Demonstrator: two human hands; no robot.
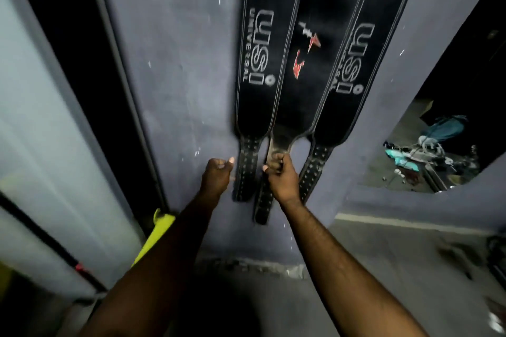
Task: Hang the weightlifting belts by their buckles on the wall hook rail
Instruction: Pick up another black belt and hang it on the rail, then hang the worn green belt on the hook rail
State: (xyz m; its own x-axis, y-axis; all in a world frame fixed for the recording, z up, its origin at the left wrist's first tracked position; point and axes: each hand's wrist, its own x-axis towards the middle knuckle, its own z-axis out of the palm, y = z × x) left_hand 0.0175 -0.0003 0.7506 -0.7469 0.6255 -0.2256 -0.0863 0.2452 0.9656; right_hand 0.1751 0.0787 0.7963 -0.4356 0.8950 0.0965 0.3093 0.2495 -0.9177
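Background: dull grey-blue wall (178,76), scuffed; floor near the bottom of the view. Far left, a dark upright frame (82,63), with a yellow object (156,235) at its foot.

Left hand (217,175): fingers curled, thumb tip at the edge of the left belt (262,49)'s holed strap. Could not tell if it pinched the strap or only touched it.

Three black belts hung side by side, overlapping. Middle belt (295,85) lay partly behind the other two. Buckles and hook rail were out of view above.

Right hand (282,178): closed round the middle belt's narrow strap, holding it.

Right belt (356,76) hung free, slanting right. Beyond it, a mirror or opening (451,90) showed clutter.

Risk (judgement): a downward or sideways tug on the middle strap could lift its buckle off the hook. The overlap could also drag a neighbouring belt askew. Seating could not be checked from here.
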